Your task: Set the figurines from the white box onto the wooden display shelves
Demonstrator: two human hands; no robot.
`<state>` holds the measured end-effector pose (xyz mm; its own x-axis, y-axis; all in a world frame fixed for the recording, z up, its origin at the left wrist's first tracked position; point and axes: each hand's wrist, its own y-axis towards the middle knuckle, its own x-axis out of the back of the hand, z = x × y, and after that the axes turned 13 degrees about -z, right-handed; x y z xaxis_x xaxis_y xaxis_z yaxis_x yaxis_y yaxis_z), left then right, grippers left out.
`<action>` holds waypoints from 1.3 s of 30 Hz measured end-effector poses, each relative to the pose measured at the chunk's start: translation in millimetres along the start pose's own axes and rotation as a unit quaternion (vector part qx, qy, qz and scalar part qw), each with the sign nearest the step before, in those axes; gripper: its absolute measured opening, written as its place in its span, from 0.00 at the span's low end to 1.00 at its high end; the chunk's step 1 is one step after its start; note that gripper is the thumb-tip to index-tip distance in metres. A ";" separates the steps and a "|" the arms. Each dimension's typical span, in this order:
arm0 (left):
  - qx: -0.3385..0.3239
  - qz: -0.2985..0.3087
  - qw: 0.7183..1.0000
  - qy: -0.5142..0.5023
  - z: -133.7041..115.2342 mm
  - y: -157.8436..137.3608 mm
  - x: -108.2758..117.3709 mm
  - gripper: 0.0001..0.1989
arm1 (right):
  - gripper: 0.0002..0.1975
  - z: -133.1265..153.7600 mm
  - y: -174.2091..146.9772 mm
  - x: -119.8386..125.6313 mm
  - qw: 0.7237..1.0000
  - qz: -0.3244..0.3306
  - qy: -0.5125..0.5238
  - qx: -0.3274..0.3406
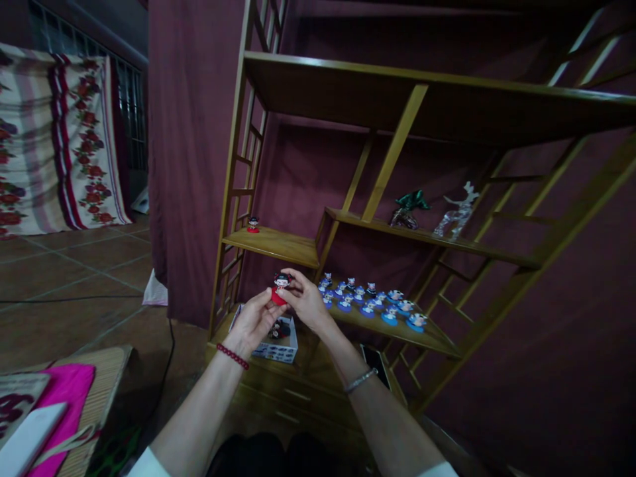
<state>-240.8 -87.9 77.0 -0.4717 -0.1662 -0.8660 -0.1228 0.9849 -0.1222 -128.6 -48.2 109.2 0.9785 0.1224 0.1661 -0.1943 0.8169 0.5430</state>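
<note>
Between my two hands is a small figurine (281, 283) with black hair, a pale face and a red base. My left hand (256, 319) pinches the base from the left, and my right hand (309, 302) grips it from the right. Below them, a white patterned box (283, 351) holds dark items, partly hidden by my left hand. A similar red-based figurine (253, 225) stands upright on the small upper-left shelf (278, 245). Several blue and white figurines (368, 307) stand in rows on the lower shelf (427, 339), to the right of my right hand.
A green and brown ornament (410, 208) and a clear deer ornament (457, 211) stand on the middle right shelf. A dark flat device (375, 366) lies below my right forearm. At lower left, a mat-topped table (106, 384) bears pink cloth (74, 391). A cable (171, 351) crosses the floor.
</note>
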 end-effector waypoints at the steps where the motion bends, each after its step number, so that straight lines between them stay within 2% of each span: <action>1: -0.008 0.001 1.000 0.000 1.1 -0.4 -0.7 0.05 | 0.21 -0.6 -1.2 -0.1 1.000 -0.012 -0.012 0.013; 7: -0.044 0.009 0.999 0.006 5.7 -0.4 -2.7 0.04 | 0.20 -4.5 -5.3 -2.8 0.997 -0.045 -0.050 0.043; 12: -0.033 0.013 0.998 0.045 -2.8 0.8 -6.6 0.06 | 0.22 2.1 -2.5 1.1 0.999 -0.004 0.037 0.008; 16: -0.027 0.040 0.996 0.068 -10.8 0.8 -11.0 0.06 | 0.27 7.4 -0.3 6.6 0.993 0.038 0.107 -0.022; 21: -0.010 0.039 0.996 0.074 -13.4 1.7 -12.9 0.07 | 0.33 5.7 0.9 8.0 0.988 0.036 0.137 -0.055; 28: 0.009 0.023 0.997 0.072 -14.2 8.0 -15.3 0.06 | 0.18 9.6 4.4 11.9 0.992 0.064 0.103 -0.043; 39: -0.027 0.045 0.992 0.114 -26.8 21.7 -31.7 0.05 | 0.24 9.2 25.5 9.8 0.993 0.052 0.097 -0.031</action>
<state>-251.9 -62.6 114.8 -0.6667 -0.0898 -0.7399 -0.1148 0.9932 -0.0170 -124.6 -31.4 132.3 0.9496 0.3087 0.0541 -0.2960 0.8263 0.4791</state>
